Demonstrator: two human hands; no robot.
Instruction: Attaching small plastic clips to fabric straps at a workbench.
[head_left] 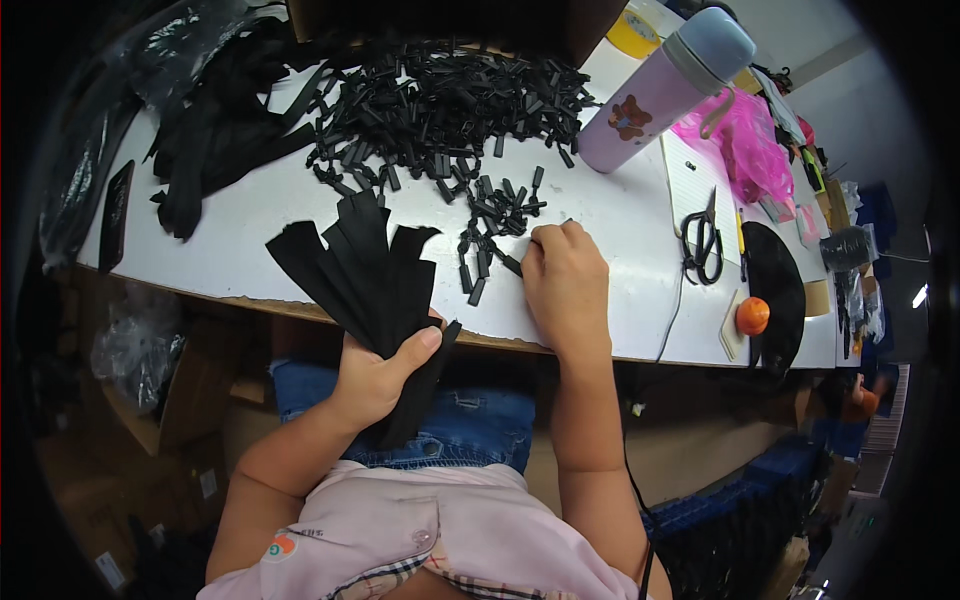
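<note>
Black fabric strips (365,265) fan out from the left grip (372,385), which is closed firmly round their gathered lower part with the thumb laid across them; their spread upper ends reach over the front edge of the white bench (240,250), and their tails hang before the person's blue jeans (480,425). The right grip (568,290) rests on the bench with its fingers curled, just beside a small cluster of black oblong pieces (490,207); its fingertips are partly hidden, so I cannot tell whether it pinches one. Behind that cluster lies a large heap of similar pieces (440,100), with more black fabric (215,125) to its left. Right of the heap stands a lilac bottle (640,115) with a grey-blue lid. Farther right, black-handled scissors (704,245) lie partly on lined paper (683,165), near a pink plastic bag (745,150), and an orange fruit (752,316) sits close to the bench's front edge.
</note>
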